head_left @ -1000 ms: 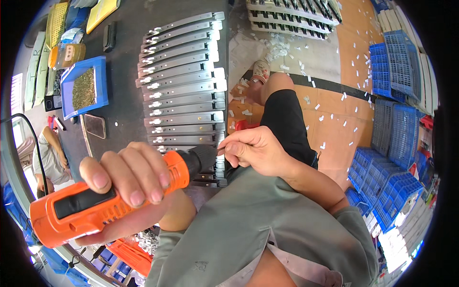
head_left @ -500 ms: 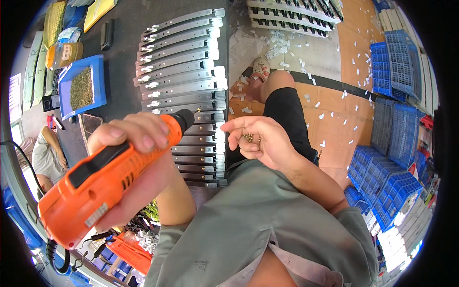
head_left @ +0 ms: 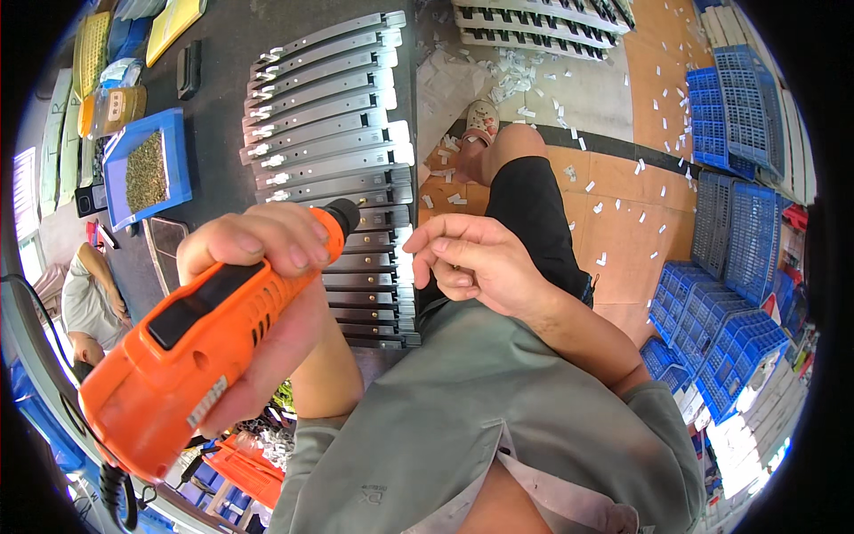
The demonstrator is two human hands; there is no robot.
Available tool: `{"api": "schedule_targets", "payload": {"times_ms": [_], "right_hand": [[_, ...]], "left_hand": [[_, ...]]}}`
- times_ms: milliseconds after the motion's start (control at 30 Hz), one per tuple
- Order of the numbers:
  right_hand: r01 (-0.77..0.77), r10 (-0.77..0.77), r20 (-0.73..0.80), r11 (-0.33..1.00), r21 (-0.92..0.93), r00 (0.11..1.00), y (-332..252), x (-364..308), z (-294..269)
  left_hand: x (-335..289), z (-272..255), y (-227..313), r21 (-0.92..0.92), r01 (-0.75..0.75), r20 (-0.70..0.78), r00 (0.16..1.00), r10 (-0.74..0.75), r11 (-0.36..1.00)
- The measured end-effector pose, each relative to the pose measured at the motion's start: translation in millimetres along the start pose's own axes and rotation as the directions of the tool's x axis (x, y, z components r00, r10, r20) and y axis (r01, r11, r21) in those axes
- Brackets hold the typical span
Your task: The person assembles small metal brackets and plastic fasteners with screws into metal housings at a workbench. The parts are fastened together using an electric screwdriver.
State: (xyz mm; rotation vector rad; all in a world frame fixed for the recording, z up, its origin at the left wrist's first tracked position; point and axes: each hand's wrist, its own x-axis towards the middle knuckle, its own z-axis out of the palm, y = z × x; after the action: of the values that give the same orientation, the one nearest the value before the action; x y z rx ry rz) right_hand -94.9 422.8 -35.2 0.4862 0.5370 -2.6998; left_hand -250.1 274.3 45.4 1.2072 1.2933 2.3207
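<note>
In my left hand I grip an orange corded electric screwdriver with a black nose. Its tip points at a row of metal slide rails lying side by side on the dark table. Small brass screw heads show on the nearer rails, and white clips sit at the left ends of the farther ones. My right hand is half closed just right of the rails, fingers curled over; the brass screws seen in it a moment earlier are now hidden by the fingers.
On the table's left stands a blue tray of small brass pieces, near a jar and a black case. Blue crates are stacked at right. White scraps litter the floor. A person is at far left.
The screwdriver has shifted slightly to the right and rolled a little. My right fingers have curled further, covering the screws. The whole view has slid slightly.
</note>
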Motion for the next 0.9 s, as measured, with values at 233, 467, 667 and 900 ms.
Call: {"api": "schedule_targets", "payload": {"times_ms": [233,467,667,900], "right_hand": [[0.079,-0.076,0.036,0.993,-0.092,0.996,6.0,2.6,-0.8],[0.146,-0.16,-0.038,0.957,-0.251,0.986,-4.0,-2.5,4.6],[0.185,-0.191,0.004,0.942,-0.282,0.982,4.5,2.5,4.8],[0.276,-0.266,0.076,0.944,-0.181,0.961,16.0,10.9,2.9]], "left_hand": [[3.5,-2.4,-2.4,0.004,0.008,0.039,0.999,-0.009,1.0],[8.8,2.7,-11.0,-0.062,0.003,0.03,1.0,-0.001,0.998],[-12.2,3.6,1.1,-0.095,0.069,-0.55,0.828,-0.11,0.993],[-2.1,23.2,25.5,-0.223,-0.062,-0.184,0.983,0.02,0.973]]}}
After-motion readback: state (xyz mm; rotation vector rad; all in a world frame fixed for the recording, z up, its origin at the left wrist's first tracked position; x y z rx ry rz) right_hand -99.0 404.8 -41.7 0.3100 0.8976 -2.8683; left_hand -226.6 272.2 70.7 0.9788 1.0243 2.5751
